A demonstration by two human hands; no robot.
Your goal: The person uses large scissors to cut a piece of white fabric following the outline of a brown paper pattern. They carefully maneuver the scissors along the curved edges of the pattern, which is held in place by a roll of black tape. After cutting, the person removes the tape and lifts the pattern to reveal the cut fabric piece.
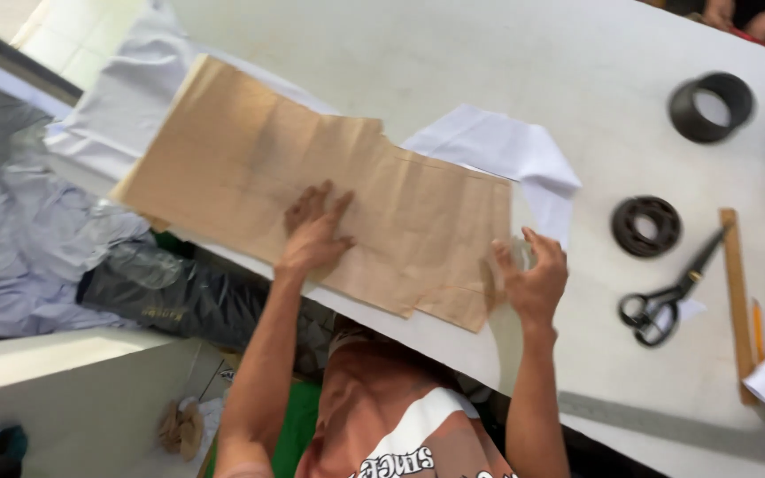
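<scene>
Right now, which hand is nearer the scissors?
Right. The right hand is at the brown paper's right edge, just left of the scissors; the left hand lies flat mid-paper, farther away.

Showing bright, even daylight; blurring with motion throughout, softening the white worktable (453, 53) edges; casting only faint, short shadows.

both hands (316, 235) (533, 276) flat on brown paper pattern (250, 168) atop white fabric (506, 150)
</scene>
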